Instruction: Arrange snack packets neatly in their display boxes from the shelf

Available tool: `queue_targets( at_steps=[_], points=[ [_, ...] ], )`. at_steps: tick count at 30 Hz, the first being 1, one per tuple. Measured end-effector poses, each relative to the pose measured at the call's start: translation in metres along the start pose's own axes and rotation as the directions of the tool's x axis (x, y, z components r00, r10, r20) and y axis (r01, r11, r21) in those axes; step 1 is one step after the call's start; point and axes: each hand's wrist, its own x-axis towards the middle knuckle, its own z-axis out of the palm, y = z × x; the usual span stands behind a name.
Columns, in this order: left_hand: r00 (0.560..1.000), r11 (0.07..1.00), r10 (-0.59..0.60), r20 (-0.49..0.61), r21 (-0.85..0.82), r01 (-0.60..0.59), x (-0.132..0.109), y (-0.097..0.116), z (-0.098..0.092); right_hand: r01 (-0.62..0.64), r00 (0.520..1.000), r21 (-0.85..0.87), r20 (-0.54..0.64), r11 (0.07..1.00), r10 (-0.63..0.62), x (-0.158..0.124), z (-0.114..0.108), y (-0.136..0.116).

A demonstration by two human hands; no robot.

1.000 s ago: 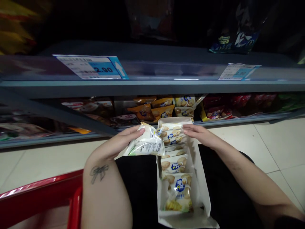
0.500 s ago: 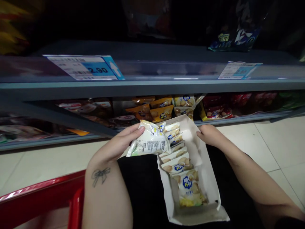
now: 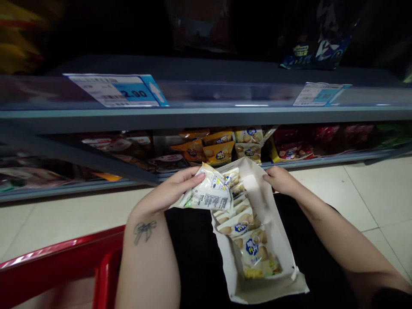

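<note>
Pinches a packet (image 3: 206,195) under the thumb of the nearly closed left hand (image 3: 180,184), overlapping the far left edge of the box (image 3: 279,225). Grips its right side in the curled right hand (image 3: 281,179). Appears part done: has other packets (image 3: 252,251) rowed inside, leaves this one out.

Dim light, upper shelf (image 3: 206,69) in shadow, blurred edges (red rim (image 3: 64,245) glinting)
</note>
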Motion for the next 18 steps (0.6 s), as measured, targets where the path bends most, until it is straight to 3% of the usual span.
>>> queue_targets(
  at_steps=[7,10,12,13,15,17,18],
  points=[
    [1.0,1.0,0.012,0.009,0.018,-0.012,0.001,0.0,0.0,-0.039,0.998,-0.025,0.048,0.999,0.041,0.005,0.001,0.001],
    [0.999,0.999,0.035,0.014,0.023,-0.036,0.001,0.001,0.002,-0.066,0.974,-0.01,-0.216,0.998,0.062,-0.015,-0.002,-0.007],
    [0.995,0.995,0.097,-0.001,0.019,-0.097,0.001,0.002,0.007,0.095,0.908,0.168,-0.418,0.981,-0.016,-0.027,-0.002,-0.015],
    [0.991,0.991,0.135,-0.007,0.017,-0.135,0.002,0.003,0.011,0.239,0.884,0.305,-0.461,0.922,-0.077,-0.031,-0.002,-0.019],
    [0.979,0.979,0.204,0.002,0.021,-0.204,0.004,0.004,0.019,0.454,0.873,0.588,-0.443,0.669,-0.203,-0.033,0.003,-0.025],
    [0.971,0.97,0.236,0.029,0.053,-0.237,0.007,0.004,0.027,0.455,0.888,0.774,-0.354,0.44,-0.294,-0.029,0.01,-0.028],
    [0.969,0.966,0.245,0.035,0.079,-0.247,0.008,0.004,0.029,0.421,0.896,0.822,-0.313,0.384,-0.313,-0.026,0.014,-0.029]
  ],
)
